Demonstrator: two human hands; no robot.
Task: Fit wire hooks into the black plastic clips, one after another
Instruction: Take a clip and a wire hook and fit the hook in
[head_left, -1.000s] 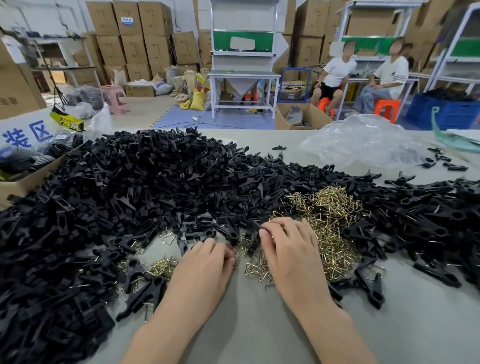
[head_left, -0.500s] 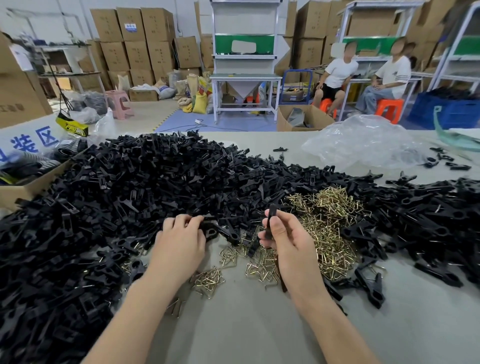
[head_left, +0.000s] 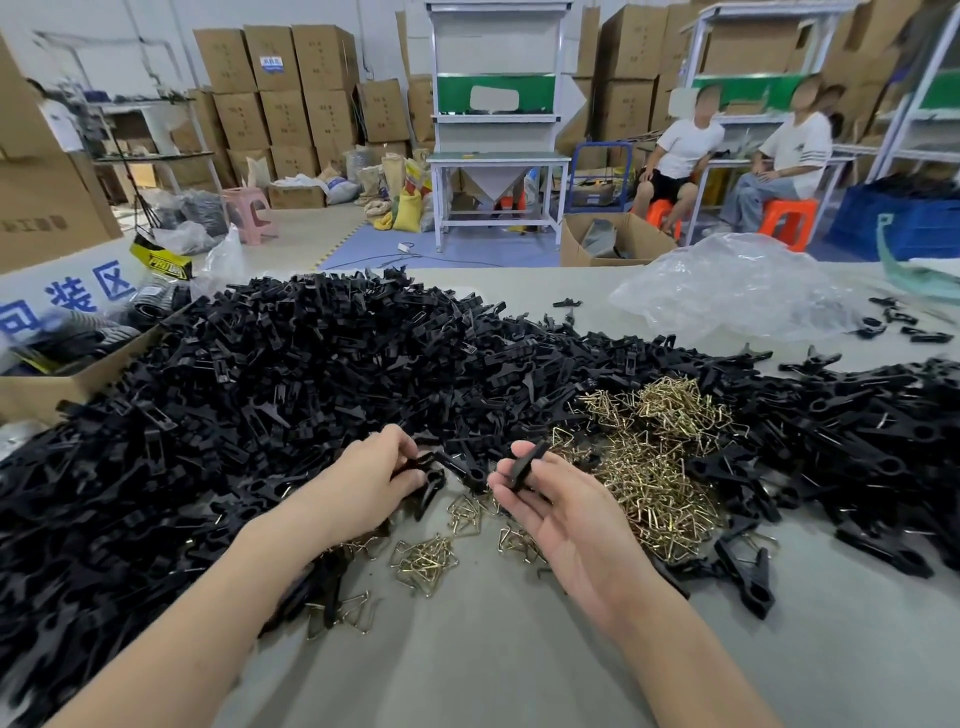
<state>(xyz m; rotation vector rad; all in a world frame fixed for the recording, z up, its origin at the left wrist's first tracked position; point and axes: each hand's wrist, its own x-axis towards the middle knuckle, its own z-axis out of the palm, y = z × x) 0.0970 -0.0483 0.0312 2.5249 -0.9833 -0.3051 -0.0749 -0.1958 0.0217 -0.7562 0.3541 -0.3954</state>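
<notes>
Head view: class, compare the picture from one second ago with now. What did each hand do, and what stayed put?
Both hands left the table. The right hand took up a black clip and turned palm up, pinching it. The left hand reached forward to the heap's edge and grips a second clip. The heap of black clips, the wire hooks and the plastic bag stayed put.

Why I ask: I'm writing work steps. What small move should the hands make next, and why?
Probably pick a hook from the loose wire hooks below the hands: the right hand pinches a black clip, the left hand grips another clip, neither shows a hook.
</notes>
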